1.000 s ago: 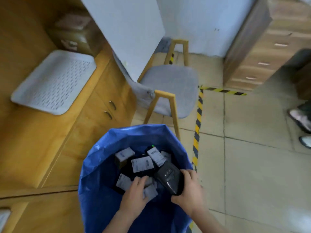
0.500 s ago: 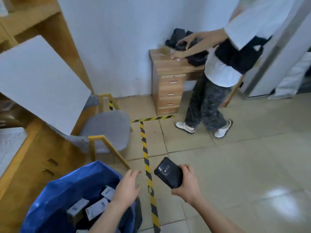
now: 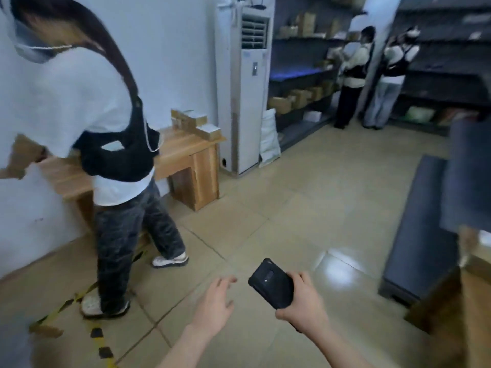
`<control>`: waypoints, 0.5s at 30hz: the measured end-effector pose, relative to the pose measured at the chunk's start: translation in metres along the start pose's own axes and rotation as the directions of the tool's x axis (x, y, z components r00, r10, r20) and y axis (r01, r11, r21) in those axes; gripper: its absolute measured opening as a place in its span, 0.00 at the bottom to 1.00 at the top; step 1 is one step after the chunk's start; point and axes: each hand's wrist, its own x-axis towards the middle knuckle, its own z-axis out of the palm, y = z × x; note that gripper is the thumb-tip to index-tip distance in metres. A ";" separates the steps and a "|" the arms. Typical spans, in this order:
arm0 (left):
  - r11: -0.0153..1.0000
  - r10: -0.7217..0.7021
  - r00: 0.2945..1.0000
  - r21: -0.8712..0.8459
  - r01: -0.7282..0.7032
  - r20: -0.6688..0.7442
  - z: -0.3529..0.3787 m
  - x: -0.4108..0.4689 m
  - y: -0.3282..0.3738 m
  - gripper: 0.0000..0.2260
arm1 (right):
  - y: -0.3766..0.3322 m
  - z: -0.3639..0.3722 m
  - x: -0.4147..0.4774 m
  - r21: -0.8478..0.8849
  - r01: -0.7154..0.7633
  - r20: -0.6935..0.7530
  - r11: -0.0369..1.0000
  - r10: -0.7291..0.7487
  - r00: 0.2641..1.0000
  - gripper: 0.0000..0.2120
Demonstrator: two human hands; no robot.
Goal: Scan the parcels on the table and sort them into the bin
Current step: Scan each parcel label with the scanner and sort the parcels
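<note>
My head camera looks forward and down across the tiled floor (image 3: 305, 208), my two forearms close below, shelves (image 3: 300, 83) far ahead.

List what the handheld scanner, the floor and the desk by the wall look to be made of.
Scanner: matte black plastic or rubbery casing, judging by its dull, glare-free surface.
Floor: glossy beige tiles, given the grid of joints and a bright reflection.
Desk: light wood or wood-look laminate, showing grain; too blurred to settle which.

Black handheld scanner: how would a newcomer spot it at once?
Look low over the beige tiled floor, where two bare forearms reach in. The right hand grips the black handheld scanner; the left hand beside it is open and holds nothing.
</note>
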 end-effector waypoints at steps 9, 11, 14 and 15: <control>0.913 0.400 0.867 -0.045 -0.406 0.297 0.094 0.150 0.141 0.21 | 0.110 -0.113 0.016 0.116 -0.378 -0.349 0.919 0.394 0.850 0.37; 0.876 0.474 0.803 -0.096 -0.473 0.362 0.118 0.173 0.172 0.22 | 0.128 -0.134 0.013 0.141 -0.441 -0.395 0.886 0.459 0.796 0.38; 0.818 0.559 0.701 -0.154 -0.554 0.443 0.155 0.195 0.219 0.22 | 0.156 -0.162 -0.001 0.172 -0.547 -0.441 0.819 0.561 0.701 0.41; 0.799 0.581 0.668 -0.173 -0.576 0.465 0.168 0.200 0.234 0.23 | 0.167 -0.170 -0.007 0.197 -0.580 -0.454 0.790 0.598 0.661 0.42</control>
